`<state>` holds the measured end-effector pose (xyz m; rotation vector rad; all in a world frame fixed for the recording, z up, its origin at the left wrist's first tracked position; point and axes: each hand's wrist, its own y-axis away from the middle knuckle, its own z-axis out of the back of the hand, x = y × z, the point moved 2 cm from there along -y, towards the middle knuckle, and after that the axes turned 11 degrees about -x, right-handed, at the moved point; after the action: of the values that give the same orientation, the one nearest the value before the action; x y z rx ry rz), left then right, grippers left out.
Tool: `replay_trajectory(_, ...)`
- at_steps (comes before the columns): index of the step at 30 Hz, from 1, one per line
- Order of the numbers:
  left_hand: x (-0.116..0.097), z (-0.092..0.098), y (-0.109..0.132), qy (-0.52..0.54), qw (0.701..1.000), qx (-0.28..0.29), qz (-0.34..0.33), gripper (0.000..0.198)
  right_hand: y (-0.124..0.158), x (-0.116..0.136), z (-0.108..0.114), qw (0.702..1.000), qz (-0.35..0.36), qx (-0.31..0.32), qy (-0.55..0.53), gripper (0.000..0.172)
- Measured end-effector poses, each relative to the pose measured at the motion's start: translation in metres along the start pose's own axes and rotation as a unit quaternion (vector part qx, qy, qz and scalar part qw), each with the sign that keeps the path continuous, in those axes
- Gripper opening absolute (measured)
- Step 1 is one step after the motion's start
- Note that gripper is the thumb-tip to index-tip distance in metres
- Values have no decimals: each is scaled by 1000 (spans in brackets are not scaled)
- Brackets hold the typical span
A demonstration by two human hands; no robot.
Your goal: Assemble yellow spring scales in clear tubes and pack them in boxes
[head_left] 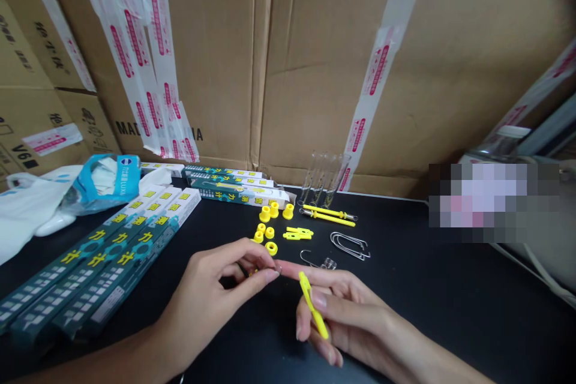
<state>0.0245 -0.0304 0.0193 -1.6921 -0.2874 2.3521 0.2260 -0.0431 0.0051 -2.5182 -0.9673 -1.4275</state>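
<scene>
In the head view my left hand [220, 288] pinches a small metal wire loop [278, 269]; most of it is hidden by the fingertips. My right hand [346, 312] holds a slim yellow plastic piece [314, 306] between thumb and fingers, tilted. Its stretched index finger meets the tips of my left hand. Just beyond lie several yellow caps [271, 248], flat yellow plastic tabs [297, 233], small metal springs [329, 264] and large wire hooks [350, 245]. Two yellow rods [330, 218] with metal ends rest farther back.
Clear tubes [324, 180] stand against the cardboard wall [315, 72]. Long dark green boxes [117, 252] lie at the left, with more boxes [238, 192] behind. A blue tissue pack [105, 177] and white plastic bag [40, 198] sit far left. A clear bottle [506, 141] is at the right.
</scene>
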Motion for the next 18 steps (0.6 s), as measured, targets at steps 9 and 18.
replay_trajectory(9, -1, 3, 1, -33, 994, -55, -94, 7, -2, -2, 4, 1000, -11, 27, 6, 44)
replay_trajectory(18, -2, 1, 3, -94, 983, -61, -143, 11, -2, -1, 1, 999, -8, 2, 46, 44)
